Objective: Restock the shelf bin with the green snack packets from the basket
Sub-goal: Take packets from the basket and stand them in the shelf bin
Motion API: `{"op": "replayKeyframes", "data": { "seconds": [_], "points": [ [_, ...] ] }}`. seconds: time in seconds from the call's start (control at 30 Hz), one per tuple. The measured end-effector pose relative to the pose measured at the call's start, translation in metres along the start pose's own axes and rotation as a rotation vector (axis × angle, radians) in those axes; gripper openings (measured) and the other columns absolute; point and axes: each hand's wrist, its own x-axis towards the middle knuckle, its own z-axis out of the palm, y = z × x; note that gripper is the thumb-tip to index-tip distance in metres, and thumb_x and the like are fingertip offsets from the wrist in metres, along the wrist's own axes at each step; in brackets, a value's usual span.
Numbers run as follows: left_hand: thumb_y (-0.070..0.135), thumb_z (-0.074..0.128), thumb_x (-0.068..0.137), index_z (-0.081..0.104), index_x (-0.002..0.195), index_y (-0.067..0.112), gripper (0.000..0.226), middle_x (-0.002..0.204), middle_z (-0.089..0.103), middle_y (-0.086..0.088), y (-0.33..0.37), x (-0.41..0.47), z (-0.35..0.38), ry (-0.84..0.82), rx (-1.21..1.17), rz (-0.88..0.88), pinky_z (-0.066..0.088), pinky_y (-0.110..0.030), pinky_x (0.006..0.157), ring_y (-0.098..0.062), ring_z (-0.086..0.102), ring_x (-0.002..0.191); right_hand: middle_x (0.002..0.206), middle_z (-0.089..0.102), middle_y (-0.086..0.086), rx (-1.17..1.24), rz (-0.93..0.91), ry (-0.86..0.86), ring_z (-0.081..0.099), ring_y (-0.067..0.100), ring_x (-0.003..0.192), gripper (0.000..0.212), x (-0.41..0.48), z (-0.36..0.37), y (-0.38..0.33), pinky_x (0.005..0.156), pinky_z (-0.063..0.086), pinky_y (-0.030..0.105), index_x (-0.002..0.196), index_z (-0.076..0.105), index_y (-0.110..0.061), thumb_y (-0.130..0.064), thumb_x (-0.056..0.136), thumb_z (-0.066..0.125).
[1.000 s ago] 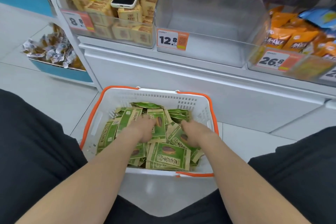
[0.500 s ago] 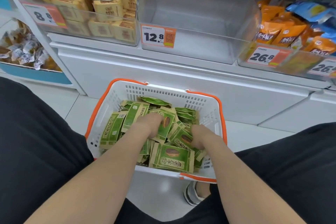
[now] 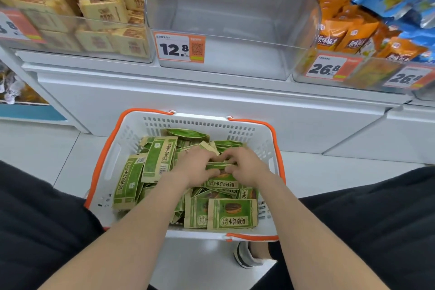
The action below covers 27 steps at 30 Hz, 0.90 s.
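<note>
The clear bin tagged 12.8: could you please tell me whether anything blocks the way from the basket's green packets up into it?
Nothing visible does. The left hand and right hand grip green packets in the basket, and the clear bin above shows nothing inside; only its own front wall must be cleared.

Bright, even overhead light, soft shadows; edges bowed, slight blur, sheen on clear bin

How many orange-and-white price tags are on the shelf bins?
4 tags: one cut off far left, one reading 12.8 on the empty clear plastic bin, two reading 26.8 at right.
</note>
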Motion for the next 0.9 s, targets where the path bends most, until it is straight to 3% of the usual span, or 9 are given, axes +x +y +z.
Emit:
{"op": "replayKeyframes", "data": {
  "seconds": [0.1,0.2,0.3,0.47,0.6,0.77,0.9],
  "points": [
    [0.043,0.074,0.095,0.072,0.123,0.036,0.028,0.114,0.072,0.011,-0.002,-0.002,0.007,0.008,-0.156,-0.014,0.051,-0.047,0.1,-0.016,0.063,0.108,0.105,0.071,-0.007,0.16,0.001,0.103,0.069,0.011,0.096,0.032,-0.004,-0.002,0.004,0.08,0.062,0.032,0.112,0.07,-0.035,-0.016,0.089,0.081],
    [0.035,0.077,0.095,0.076,0.099,0.03,0.007,0.1,0.073,0.011,-0.005,-0.002,0.001,0.091,-0.378,-0.085,0.054,-0.039,0.09,-0.012,0.066,0.096,0.11,0.071,-0.005,0.254,0.016,0.328,0.067,0.011,0.097,0.047,-0.005,-0.01,0.004,0.072,0.052,0.016,0.13,0.065,-0.025,-0.026,0.087,0.083],
    [0.032,0.078,0.095,0.076,0.096,0.022,0.01,0.095,0.077,0.008,-0.003,-0.006,-0.017,0.19,-0.592,-0.196,0.049,-0.026,0.077,-0.009,0.071,0.093,0.121,0.068,0.002,0.461,0.088,0.398,0.068,0.018,0.103,0.057,-0.005,-0.023,0.001,0.084,0.058,0.032,0.145,0.05,-0.024,-0.03,0.094,0.076],
    [0.031,0.07,0.102,0.072,0.109,0.012,0.021,0.098,0.081,0.002,0.006,-0.019,-0.047,0.122,-0.933,-0.273,0.052,-0.025,0.075,-0.013,0.077,0.092,0.113,0.077,0.002,0.745,0.018,0.169,0.073,0.022,0.107,0.022,-0.007,-0.032,-0.02,0.097,0.059,0.049,0.119,0.067,-0.029,-0.021,0.099,0.071],
    [0.056,0.046,0.108,0.071,0.128,0.027,0.043,0.116,0.079,0.006,0.012,-0.028,-0.049,0.174,-1.043,-0.237,0.055,-0.04,0.102,-0.015,0.072,0.112,0.101,0.08,-0.006,0.704,-0.117,0.202,0.075,0.02,0.103,0.022,-0.006,-0.029,-0.042,0.099,0.057,0.051,0.113,0.075,-0.029,-0.014,0.099,0.07],
    [0.04,0.05,0.111,0.077,0.119,0.02,0.034,0.108,0.081,-0.005,0.029,-0.036,-0.071,0.477,-1.137,-0.116,0.057,-0.056,0.101,-0.027,0.076,0.105,0.094,0.08,0.005,0.894,-0.155,0.408,0.078,0.021,0.089,0.033,-0.017,-0.036,-0.07,0.088,0.062,0.05,0.131,0.064,-0.019,-0.019,0.099,0.071],
    [0.035,0.052,0.111,0.078,0.118,0.011,0.035,0.114,0.079,-0.013,0.052,-0.037,-0.105,0.562,-1.24,-0.006,0.054,-0.056,0.106,-0.033,0.073,0.113,0.105,0.078,-0.009,0.763,-0.301,0.564,0.074,0.005,0.093,0.046,-0.027,-0.047,-0.098,0.084,0.06,0.028,0.131,0.059,-0.023,-0.018,0.09,0.08]
  ]
}}
